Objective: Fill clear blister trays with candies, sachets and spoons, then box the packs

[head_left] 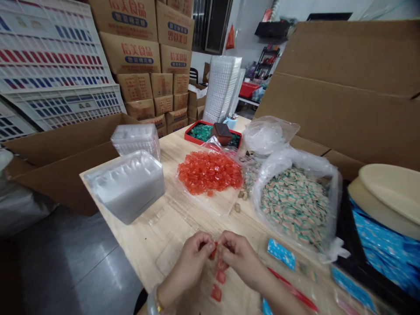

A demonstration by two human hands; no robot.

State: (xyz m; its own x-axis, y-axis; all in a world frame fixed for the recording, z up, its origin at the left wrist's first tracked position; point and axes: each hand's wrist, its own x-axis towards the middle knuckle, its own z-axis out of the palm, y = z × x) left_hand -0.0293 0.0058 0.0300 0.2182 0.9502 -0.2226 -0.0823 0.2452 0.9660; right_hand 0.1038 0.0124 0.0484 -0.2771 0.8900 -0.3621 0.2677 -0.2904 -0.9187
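Observation:
My left hand (193,253) and my right hand (236,250) are close together above the near part of the wooden table (179,153). Between the left thumb and fingers is a small red translucent piece (214,251). The right fingers are pinched right beside it; what they grip is partly hidden. Below them, more red square pieces (216,292) lie in a row, on what looks like a clear plastic tray (167,258). Beyond the hands, a large heap of red translucent pieces (210,173) rests on a clear plastic sheet or bag.
Stacked clear plastic trays (131,188) stand at the left table edge. On the right is a bag of small green-and-beige pieces (295,205), with blue packets (281,253) nearer me. A red tray (193,136) holds green pieces. Cardboard boxes (131,52) rise behind.

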